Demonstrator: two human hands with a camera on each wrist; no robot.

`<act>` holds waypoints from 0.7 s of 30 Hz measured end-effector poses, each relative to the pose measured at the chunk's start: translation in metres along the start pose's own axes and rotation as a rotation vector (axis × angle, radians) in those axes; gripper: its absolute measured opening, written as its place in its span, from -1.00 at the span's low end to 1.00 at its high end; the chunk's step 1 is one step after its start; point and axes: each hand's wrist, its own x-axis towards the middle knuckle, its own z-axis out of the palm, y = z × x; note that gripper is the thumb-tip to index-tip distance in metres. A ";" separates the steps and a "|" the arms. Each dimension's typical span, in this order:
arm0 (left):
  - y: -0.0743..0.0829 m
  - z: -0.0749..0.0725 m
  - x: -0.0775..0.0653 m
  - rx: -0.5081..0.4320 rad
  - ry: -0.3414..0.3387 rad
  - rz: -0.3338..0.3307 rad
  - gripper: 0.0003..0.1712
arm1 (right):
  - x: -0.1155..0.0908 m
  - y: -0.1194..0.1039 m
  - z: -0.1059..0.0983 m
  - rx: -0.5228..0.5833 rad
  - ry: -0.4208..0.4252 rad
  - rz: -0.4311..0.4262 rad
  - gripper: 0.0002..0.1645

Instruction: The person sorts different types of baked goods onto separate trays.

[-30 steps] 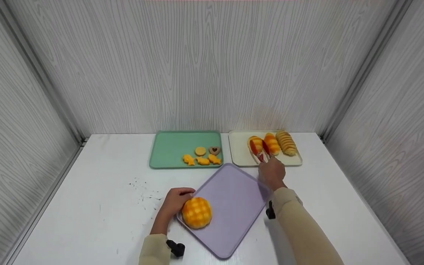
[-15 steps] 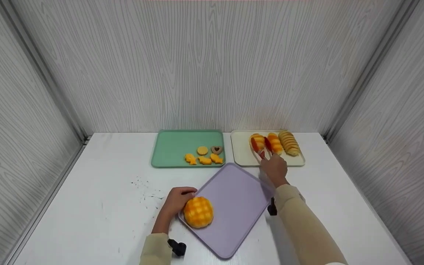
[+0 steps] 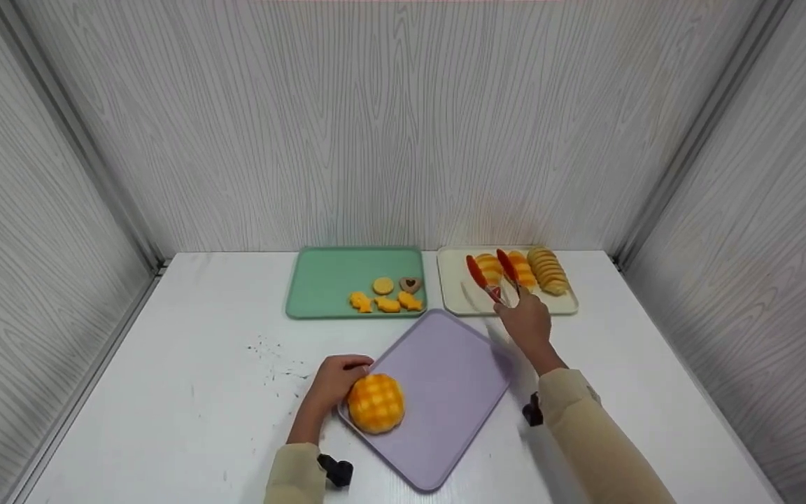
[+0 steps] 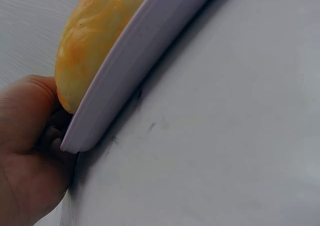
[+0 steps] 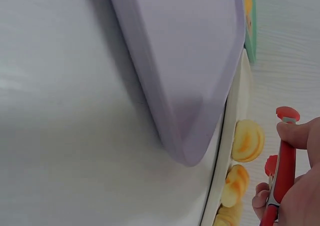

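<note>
My left hand (image 3: pixel 336 381) grips the left corner of a lavender tray (image 3: pixel 445 385), thumb beside a round checkered bun (image 3: pixel 376 404) lying at that corner. In the left wrist view the bun (image 4: pixel 85 46) rises above the tray's rim (image 4: pixel 100 106). With my right hand (image 3: pixel 527 323) I hold red-tipped tongs (image 3: pixel 476 271), their arms spread apart over the cream tray (image 3: pixel 455 294). Between the tips lies a striped bread roll (image 3: pixel 489 269) on that tray; no contact with it is plain. The right wrist view shows the tongs' red handle (image 5: pixel 284 173) in my fingers.
Beside the striped roll lie another orange roll (image 3: pixel 522 271) and a long ridged loaf (image 3: pixel 548 271). A green tray (image 3: pixel 326 280) at the back left bears several small biscuits, including a round one (image 3: pixel 383 285) and a heart-marked one (image 3: pixel 410 284). White-grained panels enclose the table.
The tongs have risen off the striped roll and their arms have spread wider. My right forearm has shifted slightly right. The left hand stays on the lavender tray; the breads lie as before.
</note>
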 end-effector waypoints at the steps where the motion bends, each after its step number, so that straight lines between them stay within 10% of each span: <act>1: 0.000 0.000 0.000 -0.003 -0.002 -0.002 -0.71 | -0.005 -0.001 -0.003 0.002 -0.005 -0.018 -0.24; 8: -0.004 -0.001 0.002 0.009 0.014 -0.001 -0.72 | -0.031 0.001 -0.014 -0.007 -0.033 -0.114 -0.32; 21: -0.004 0.001 0.002 -0.017 0.013 -0.013 -0.73 | -0.019 0.021 0.007 -0.088 -0.054 -0.022 -0.58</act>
